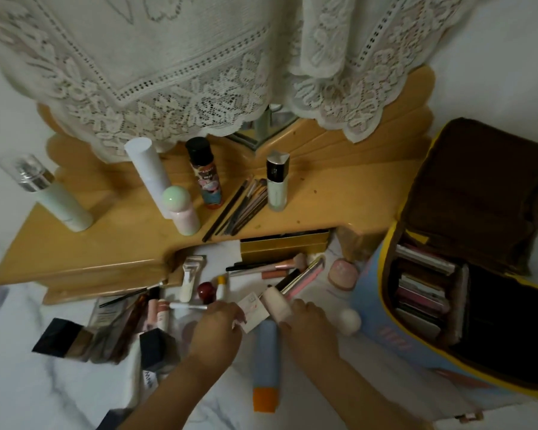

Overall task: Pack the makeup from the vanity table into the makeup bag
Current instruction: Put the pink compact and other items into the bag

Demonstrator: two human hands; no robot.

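Landmark: the tall blue tube with an orange cap [265, 364], lying lengthwise on the white marble-patterned desk [44, 380] between the two forearms.

Hard to read: left of the tube, a blurred heap of dark boxes and clear packets [106, 330]; labels illegible. Behind the tube, a white lace cloth [156, 72] drapes over the mirror and hides all but a small corner of glass.

Left hand [219, 324], just left of the tube's top: back of hand faces the camera, fingers curled down onto a small white card [255, 310]. Whether they pinch it cannot be told.

Right hand [311, 324], just right of the tube's top: fingers wrapped round a pale pink cylindrical bottle [277, 305], which tilts up-left across the card.

Containers: far right of the tube, the light blue makeup bag with yellow trim [382, 333] stands open, brown lid flipped back; flat palettes [423, 293] stacked on edge fill its left compartment. The remaining interior is too dark to read.

Surroundings: behind the tube, loose brushes [271, 266] and a gold box [284, 245]; farther back on the wooden shelf [106, 237], upright bottles [180, 209] and a brush bundle [243, 209].
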